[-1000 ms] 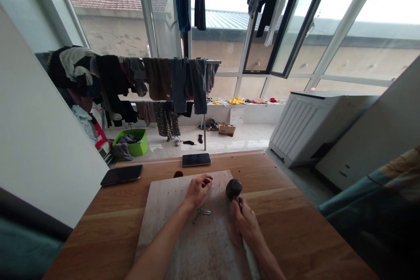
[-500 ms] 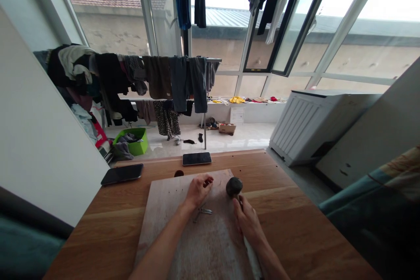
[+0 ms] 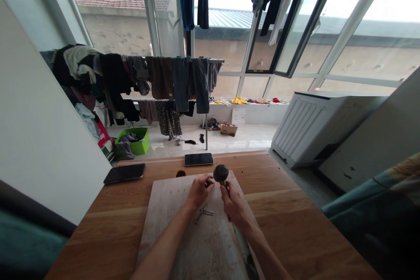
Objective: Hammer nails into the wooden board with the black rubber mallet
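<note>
Notably: right hand, gripping mallet; left hand, mallet's eight o'clock, curled, contents unclear; stray swing could bruise it.

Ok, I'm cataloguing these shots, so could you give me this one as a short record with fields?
Right hand: grips a mallet, dark head up
Left hand: fingers curled over the board's far part; can't tell if it holds anything
Board: flat on the wooden table
On board: small metal pieces, likely nails or screws
Also on table: phone beyond the board
Background: clothes on a rack, windows behind
</note>
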A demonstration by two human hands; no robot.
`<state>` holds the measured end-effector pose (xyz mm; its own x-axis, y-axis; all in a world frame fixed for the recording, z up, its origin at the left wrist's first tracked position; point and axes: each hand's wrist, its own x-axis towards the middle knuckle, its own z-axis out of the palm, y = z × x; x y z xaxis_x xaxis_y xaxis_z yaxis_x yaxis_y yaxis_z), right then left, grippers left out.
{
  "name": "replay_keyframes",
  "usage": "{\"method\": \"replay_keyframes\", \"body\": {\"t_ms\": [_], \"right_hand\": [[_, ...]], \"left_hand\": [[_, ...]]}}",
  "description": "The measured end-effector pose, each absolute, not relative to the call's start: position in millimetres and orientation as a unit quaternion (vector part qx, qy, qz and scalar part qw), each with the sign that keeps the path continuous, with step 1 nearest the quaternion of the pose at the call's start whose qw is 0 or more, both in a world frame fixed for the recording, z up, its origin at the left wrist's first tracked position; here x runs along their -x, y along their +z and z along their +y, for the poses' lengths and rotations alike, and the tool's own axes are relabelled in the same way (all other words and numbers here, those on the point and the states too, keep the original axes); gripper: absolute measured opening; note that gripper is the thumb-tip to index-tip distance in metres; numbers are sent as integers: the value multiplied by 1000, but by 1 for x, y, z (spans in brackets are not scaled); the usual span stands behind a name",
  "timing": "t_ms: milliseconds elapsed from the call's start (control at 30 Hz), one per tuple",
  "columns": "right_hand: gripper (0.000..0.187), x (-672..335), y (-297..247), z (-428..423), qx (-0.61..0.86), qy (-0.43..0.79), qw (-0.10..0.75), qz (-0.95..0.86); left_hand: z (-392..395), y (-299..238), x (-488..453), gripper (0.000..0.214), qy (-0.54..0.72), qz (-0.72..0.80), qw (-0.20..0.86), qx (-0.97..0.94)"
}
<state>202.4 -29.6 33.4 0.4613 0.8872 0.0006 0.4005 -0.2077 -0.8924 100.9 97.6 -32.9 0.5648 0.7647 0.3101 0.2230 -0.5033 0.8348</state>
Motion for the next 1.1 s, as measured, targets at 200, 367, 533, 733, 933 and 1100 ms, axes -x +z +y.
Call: {"method": "replay_keyframes", "body": {"t_ms": [200, 367, 533, 733, 933, 1100], "right_hand": [[35, -194, 25, -27, 719, 324, 433, -436], [35, -193, 24, -27, 723, 322, 434, -430], [34, -194, 23, -39, 731, 312, 438, -420], [42, -198, 7, -75, 747, 306, 418, -417], [48, -201, -23, -86, 779, 203, 419, -421], [46, -202, -30, -84, 783, 198, 418, -415]], "left_hand": [[96, -26, -98, 23, 346, 293, 380, -807], [95, -24, -98, 27, 342, 291, 379, -809], [96, -28, -97, 30, 334, 295, 397, -802], [96, -28, -100, 40, 315, 308, 384, -811], [101, -5, -79, 15, 292, 319, 353, -830], [91, 13, -48, 13, 119, 284, 281, -909]]}}
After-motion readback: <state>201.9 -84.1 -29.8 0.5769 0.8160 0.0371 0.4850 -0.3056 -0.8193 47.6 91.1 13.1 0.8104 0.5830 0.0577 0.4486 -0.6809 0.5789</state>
